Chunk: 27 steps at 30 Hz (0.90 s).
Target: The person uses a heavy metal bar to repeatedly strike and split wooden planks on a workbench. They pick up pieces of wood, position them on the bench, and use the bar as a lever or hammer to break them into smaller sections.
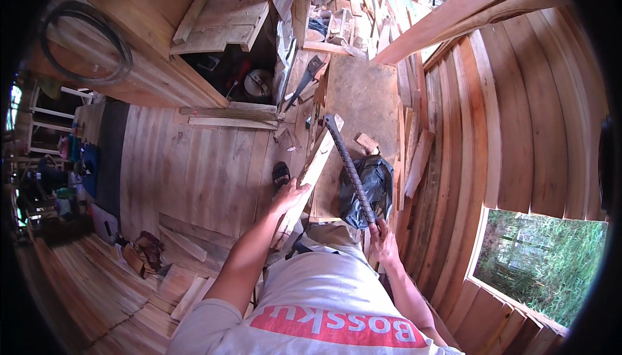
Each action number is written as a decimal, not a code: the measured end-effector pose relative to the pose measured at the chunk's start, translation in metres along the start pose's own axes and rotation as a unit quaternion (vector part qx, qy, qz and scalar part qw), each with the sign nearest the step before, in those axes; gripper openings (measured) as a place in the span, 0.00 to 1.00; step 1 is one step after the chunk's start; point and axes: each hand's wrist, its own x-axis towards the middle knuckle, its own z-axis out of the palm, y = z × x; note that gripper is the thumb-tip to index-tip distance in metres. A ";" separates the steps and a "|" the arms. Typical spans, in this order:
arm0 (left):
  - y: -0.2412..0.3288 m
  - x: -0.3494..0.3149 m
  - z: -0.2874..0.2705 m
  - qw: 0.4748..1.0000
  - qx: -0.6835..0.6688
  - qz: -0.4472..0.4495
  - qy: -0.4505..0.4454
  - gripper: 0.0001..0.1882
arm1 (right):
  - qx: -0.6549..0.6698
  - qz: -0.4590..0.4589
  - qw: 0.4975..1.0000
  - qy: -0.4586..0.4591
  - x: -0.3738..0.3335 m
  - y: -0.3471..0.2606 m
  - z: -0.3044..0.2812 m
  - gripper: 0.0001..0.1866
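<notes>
My left hand [291, 196] is closed round a pale wooden batten [313, 170] that slants up from beside my hip. In my right hand [383, 241] is the lower end of a dark ribbed steel bar [353, 177]. Its thicker far end lies over or close to the batten's upper end; whether they touch, I cannot tell. Beneath the bar is a crumpled black plastic bag [374, 180] on the wooden bench [359, 96]. A small wood block [367, 142] sits just beyond the bag.
Left of the bench's far end lies a dark long-bladed tool [306, 83]. An open wooden cabinet [223, 15] stands at the far left, with a coiled black hose [84, 41] beside it. Plank wall [479, 122] and a window opening [538, 264] are on the right. Loose boards [188, 290] lie at left.
</notes>
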 end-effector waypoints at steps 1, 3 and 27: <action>0.001 0.001 0.002 1.000 -0.002 -0.004 0.003 0.46 | 0.002 0.006 1.000 0.004 0.001 0.001 0.001 0.22; -0.001 0.001 0.004 1.000 -0.006 0.007 0.026 0.45 | 0.002 0.009 1.000 0.004 0.003 0.002 0.004 0.22; -0.002 0.001 -0.003 0.991 -0.110 0.030 -0.063 0.45 | -0.038 -0.028 0.999 0.018 -0.012 0.019 0.030 0.19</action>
